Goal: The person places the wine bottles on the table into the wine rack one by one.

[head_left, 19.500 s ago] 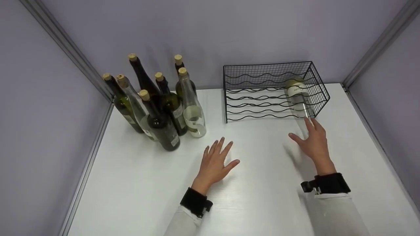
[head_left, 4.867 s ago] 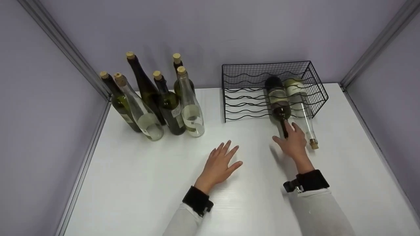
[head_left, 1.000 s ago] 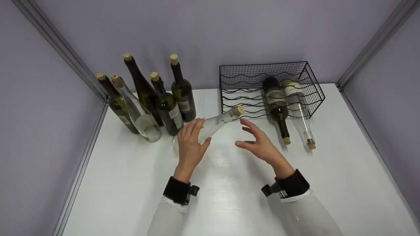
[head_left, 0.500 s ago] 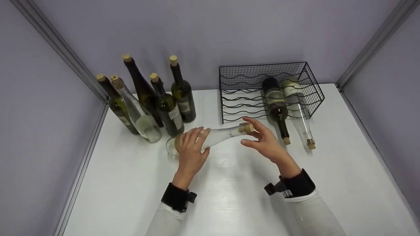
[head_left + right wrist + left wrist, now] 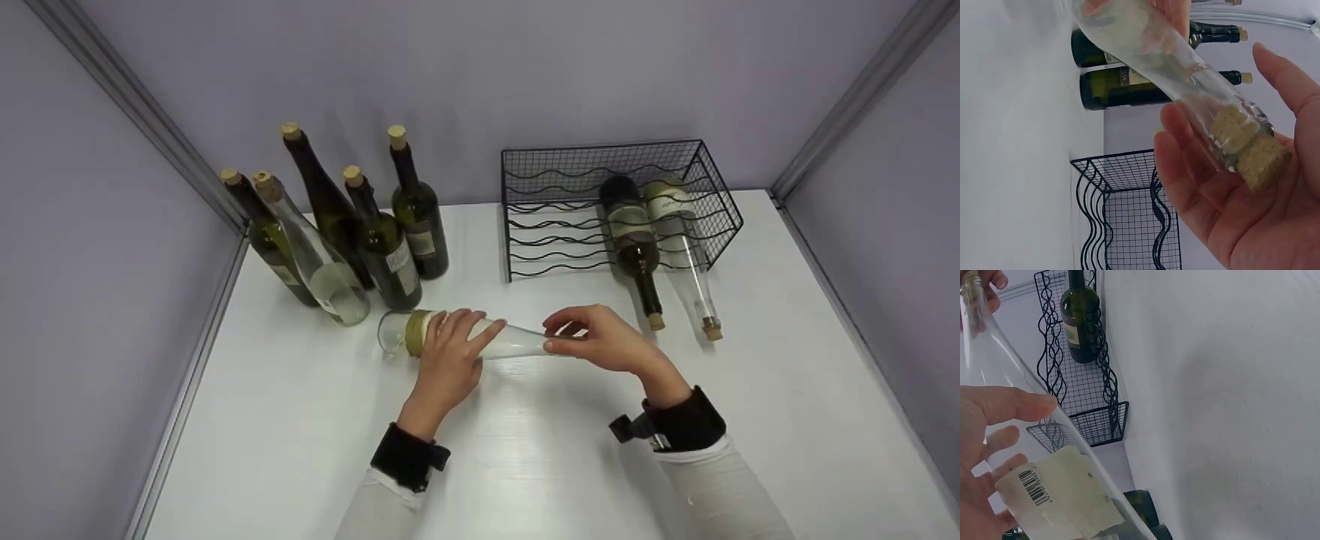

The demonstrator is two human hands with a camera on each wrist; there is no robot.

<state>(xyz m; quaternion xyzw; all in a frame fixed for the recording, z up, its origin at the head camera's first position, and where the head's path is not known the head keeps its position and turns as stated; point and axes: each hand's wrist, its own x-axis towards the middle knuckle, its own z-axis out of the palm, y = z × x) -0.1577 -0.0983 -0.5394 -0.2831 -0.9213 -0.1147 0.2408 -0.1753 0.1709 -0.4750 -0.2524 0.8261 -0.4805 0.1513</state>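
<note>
We hold a corked clear-glass wine bottle [image 5: 519, 343] sideways, in front of the wire wine rack [image 5: 555, 162]: left hand [image 5: 448, 361] gripping its body, right hand [image 5: 606, 342] curled round its neck; rigid, likely slippery and breakable, it wants holding at both

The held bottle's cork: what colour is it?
The cork is light brown, clearest in the right wrist view.
</note>
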